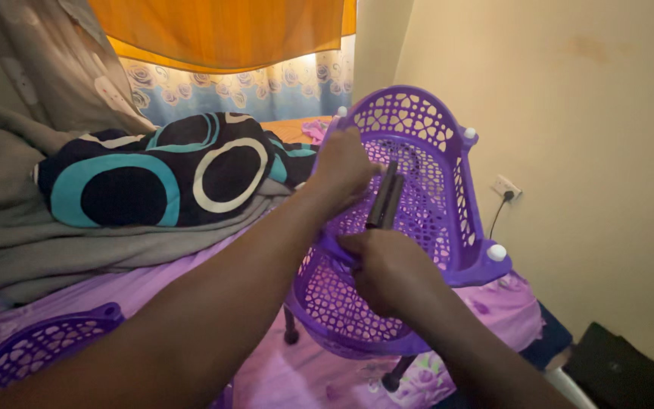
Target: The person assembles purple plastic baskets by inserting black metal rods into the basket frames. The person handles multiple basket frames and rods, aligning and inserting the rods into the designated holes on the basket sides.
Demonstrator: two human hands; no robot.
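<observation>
A pair of dark rods stands near the centre of the frame, against the lattice of a purple plastic basket tilted on the bed. The right hand, fist curled, has its grip clamped on their lower end. The left hand, arm stretched forward, closes its grip on the basket rim beside the rods' tops. A circle-patterned blanket lies at centre left.

Purple perforated trays: 3, two joined by posts, one apart on the bed; dark rods: 2; white knobs: 3; hands: 2, left, right
</observation>
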